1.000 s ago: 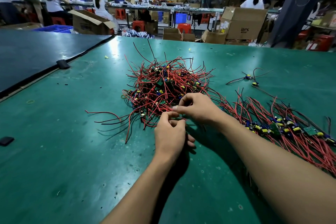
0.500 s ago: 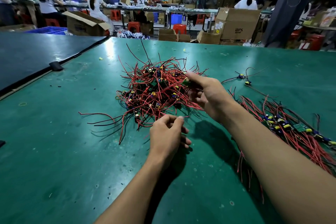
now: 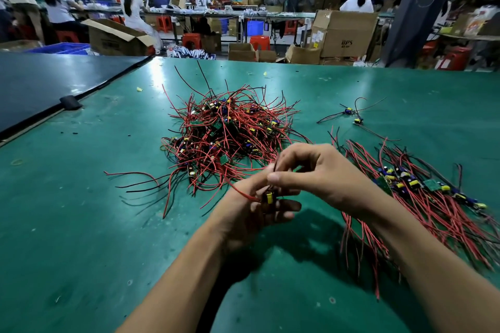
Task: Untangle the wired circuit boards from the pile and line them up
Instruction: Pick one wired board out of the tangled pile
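A tangled pile of small circuit boards with red and black wires [image 3: 230, 135] lies in the middle of the green table [image 3: 81, 224]. To the right, a row of lined-up boards [image 3: 414, 186] spreads its wires toward me. In front of the pile my left hand [image 3: 251, 211] holds one small circuit board with a yellow capacitor [image 3: 269, 197], its red wire trailing left. My right hand [image 3: 316, 173] is just above it and pinches that board's wires with thumb and fingers.
Two loose boards with black wires [image 3: 351, 115] lie at the back right of the table. A dark mat [image 3: 48, 84] adjoins the table on the left. Cardboard boxes [image 3: 343, 32], red stools and people at benches fill the background.
My right hand came back from the pile toward me with a board. It now meets my left hand, which has taken hold of that board.
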Demonstrator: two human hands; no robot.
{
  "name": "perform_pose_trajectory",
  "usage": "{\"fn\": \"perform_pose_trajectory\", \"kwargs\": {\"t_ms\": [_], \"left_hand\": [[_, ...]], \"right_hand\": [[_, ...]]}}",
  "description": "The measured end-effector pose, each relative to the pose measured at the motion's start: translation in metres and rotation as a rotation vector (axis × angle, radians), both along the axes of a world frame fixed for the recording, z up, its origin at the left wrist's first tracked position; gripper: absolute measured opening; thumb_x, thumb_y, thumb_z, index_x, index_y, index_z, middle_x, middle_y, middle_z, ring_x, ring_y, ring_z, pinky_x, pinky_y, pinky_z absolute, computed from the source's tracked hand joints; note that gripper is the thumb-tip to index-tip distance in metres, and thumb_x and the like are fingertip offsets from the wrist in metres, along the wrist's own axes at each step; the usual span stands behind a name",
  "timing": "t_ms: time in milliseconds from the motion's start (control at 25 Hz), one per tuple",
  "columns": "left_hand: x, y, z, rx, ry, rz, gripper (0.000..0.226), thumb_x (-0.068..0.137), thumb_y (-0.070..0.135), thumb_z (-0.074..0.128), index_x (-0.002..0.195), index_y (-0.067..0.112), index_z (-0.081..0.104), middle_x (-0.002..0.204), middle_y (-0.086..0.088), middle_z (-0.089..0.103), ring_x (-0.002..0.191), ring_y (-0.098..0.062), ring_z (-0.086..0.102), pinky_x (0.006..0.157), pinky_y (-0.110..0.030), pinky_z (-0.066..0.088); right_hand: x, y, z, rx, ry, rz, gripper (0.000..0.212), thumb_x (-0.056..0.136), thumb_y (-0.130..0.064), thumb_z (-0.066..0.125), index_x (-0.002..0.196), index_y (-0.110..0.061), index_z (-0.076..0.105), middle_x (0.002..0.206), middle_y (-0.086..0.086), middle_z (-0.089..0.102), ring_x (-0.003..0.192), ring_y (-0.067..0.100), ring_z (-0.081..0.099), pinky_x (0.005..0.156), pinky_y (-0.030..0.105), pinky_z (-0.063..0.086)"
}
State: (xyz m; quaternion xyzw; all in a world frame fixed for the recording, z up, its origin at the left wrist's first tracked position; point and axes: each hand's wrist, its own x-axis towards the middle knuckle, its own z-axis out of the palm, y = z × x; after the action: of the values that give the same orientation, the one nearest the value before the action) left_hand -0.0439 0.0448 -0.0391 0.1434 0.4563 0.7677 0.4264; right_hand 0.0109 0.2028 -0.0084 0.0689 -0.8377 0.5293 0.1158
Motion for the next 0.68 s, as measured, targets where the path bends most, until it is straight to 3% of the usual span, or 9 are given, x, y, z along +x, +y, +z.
{"fn": "perform_pose_trajectory", "kwargs": {"t_ms": [80,160,360,520,680], "left_hand": [[0.004,0.003,-0.003,-0.023,0.014,-0.043,0.028,0.093,0.026,0.051,0.104,0.007,0.069,0.086,-0.008,0.073,0.065,-0.020,0.070,0.057,-0.027,0.058],[0.006,0.003,-0.007,-0.014,0.012,-0.108,0.027,0.095,0.016,0.051,0.114,0.004,0.065,0.094,-0.012,0.072,0.068,-0.023,0.071,0.062,-0.030,0.059],[0.007,0.005,-0.014,-0.071,0.061,-0.126,0.023,0.081,0.010,0.064,0.101,0.008,0.076,0.092,-0.014,0.073,0.069,-0.021,0.068,0.065,-0.029,0.060],[0.004,0.006,-0.016,-0.050,0.049,0.014,0.026,0.078,0.012,0.066,0.101,0.003,0.075,0.091,-0.014,0.073,0.069,-0.018,0.066,0.061,-0.024,0.056],[0.002,0.006,-0.016,-0.056,0.032,0.121,0.019,0.084,0.011,0.063,0.099,0.005,0.074,0.081,-0.015,0.071,0.059,-0.019,0.065,0.059,-0.024,0.057]], "right_hand": [[0.007,0.003,-0.013,-0.092,0.038,-0.091,0.024,0.073,-0.047,0.080,0.078,-0.025,0.072,0.082,0.005,0.069,0.076,0.022,0.064,0.073,0.031,0.051],[0.008,0.003,-0.025,-0.356,0.030,-0.184,0.014,0.078,-0.038,0.076,0.078,-0.025,0.073,0.075,-0.004,0.064,0.072,0.012,0.058,0.065,0.026,0.046],[0.011,0.005,-0.034,-0.677,-0.146,-0.266,0.023,0.079,-0.043,0.069,0.081,-0.023,0.079,0.073,-0.006,0.063,0.063,0.007,0.055,0.055,0.022,0.043],[0.015,0.005,-0.038,-0.627,-0.304,-0.127,0.021,0.074,-0.032,0.073,0.091,-0.022,0.081,0.091,0.003,0.076,0.077,0.012,0.067,0.068,0.023,0.052],[0.016,0.006,-0.041,-0.701,-0.292,-0.043,0.022,0.089,-0.008,0.063,0.102,-0.016,0.079,0.111,0.008,0.076,0.080,0.014,0.071,0.067,0.025,0.059]]}}
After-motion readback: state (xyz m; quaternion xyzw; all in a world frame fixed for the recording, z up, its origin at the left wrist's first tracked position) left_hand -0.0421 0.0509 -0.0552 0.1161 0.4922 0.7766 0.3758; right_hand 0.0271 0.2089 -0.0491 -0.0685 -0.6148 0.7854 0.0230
